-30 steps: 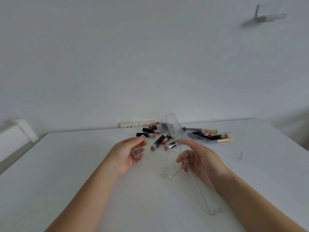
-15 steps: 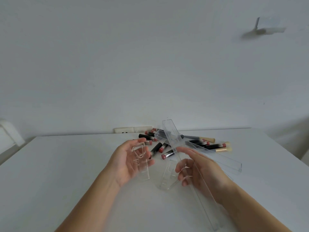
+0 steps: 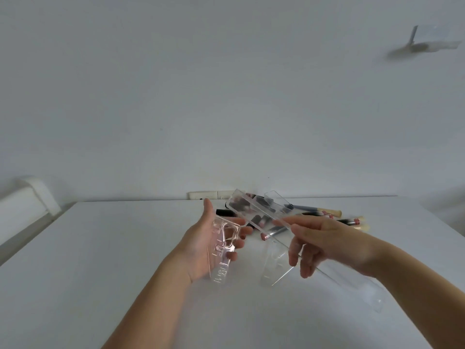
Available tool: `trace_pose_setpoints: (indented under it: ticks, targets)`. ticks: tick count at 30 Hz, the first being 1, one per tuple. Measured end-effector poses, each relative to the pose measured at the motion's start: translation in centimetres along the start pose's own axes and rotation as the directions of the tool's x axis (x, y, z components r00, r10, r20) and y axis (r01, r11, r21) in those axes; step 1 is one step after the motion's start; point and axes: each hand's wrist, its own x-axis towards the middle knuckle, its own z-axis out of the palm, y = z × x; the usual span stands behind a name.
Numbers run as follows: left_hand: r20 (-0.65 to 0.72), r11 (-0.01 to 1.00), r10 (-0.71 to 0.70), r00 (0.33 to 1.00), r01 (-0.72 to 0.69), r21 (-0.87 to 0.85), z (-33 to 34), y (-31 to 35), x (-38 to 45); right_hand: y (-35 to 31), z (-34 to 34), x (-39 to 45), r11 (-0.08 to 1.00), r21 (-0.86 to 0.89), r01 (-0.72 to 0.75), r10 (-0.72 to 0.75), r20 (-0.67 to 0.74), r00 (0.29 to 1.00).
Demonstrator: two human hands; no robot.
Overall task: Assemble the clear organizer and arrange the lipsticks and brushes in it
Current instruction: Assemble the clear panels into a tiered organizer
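Swinging since a second ago, the long clear tray [image 3: 254,212] now angles toward 10 o'clock. My right hand [image 3: 324,238] pinches it; my left hand [image 3: 214,245] cradles the slotted side panel [image 3: 222,250] on its palm, I judge for mating. Lipsticks and brushes [image 3: 327,217] wait at 12 o'clock.

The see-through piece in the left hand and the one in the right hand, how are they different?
The left hand holds a short, wide clear piece with slots and a cut-out; the right hand holds a long, narrow clear strip. The short piece lies against the palm; the strip sticks out slanting over the lipsticks. Both are clear plastic, off the table.
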Motion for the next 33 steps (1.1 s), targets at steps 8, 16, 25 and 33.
trace_pose_setpoints:
  ticks: [8, 16, 25, 33]
  targets:
    - [-0.035, 0.999, 0.004, 0.999, -0.003, 0.039, 1.0, -0.2, -0.2, -0.9, 0.4, -0.3, 0.990, -0.135, -0.035, 0.049, 0.099, 0.994]
    - [-0.009, 0.997, 0.026, 1.000, -0.026, 0.069, 1.4, -0.4, -0.7, -1.4, 0.3, -0.3, 0.971, -0.229, -0.069, 0.092, 0.093, 0.991]
    - [-0.075, 0.964, 0.131, 0.989, -0.109, 0.244, 1.4, -0.3, -0.7, -1.7, -0.6, -0.4, 0.969, -0.233, -0.082, 0.103, 0.079, 0.992]
    - [-0.135, 0.931, 0.210, 0.968, -0.156, 0.330, 1.2, -0.8, -0.1, -1.8, -0.8, -0.1, 0.958, -0.262, -0.113, 0.128, 0.042, 0.991]
